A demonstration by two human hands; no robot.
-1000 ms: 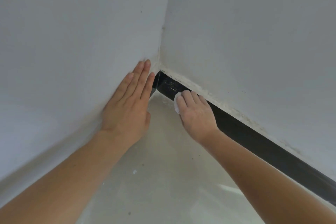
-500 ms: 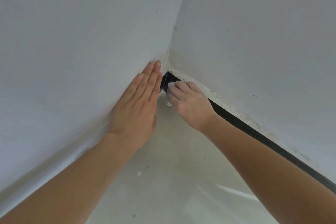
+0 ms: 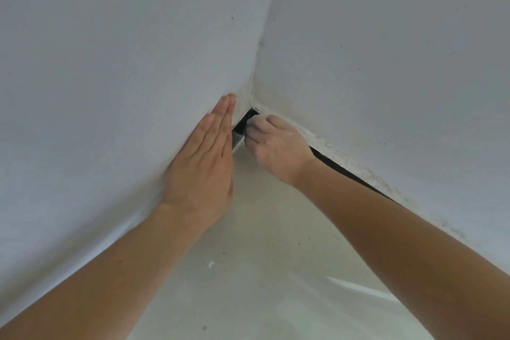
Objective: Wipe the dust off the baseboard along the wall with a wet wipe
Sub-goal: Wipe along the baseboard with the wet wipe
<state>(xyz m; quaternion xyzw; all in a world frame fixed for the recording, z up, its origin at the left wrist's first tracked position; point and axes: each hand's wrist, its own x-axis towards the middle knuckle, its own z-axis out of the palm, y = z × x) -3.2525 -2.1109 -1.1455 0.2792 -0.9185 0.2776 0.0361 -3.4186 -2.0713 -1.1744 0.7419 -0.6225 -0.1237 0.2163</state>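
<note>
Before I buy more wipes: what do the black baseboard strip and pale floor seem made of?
The black baseboard strip looks like smooth, glossy plastic or lacquered wood: it catches a light sheen near the corner. The pale floor looks like polished tile or sealed concrete, since it reflects a bright streak. Neither is certain.

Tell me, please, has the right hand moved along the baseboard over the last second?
Yes. The right hand, shut on the wipe, has slid left along the black baseboard into the wall corner.
</note>
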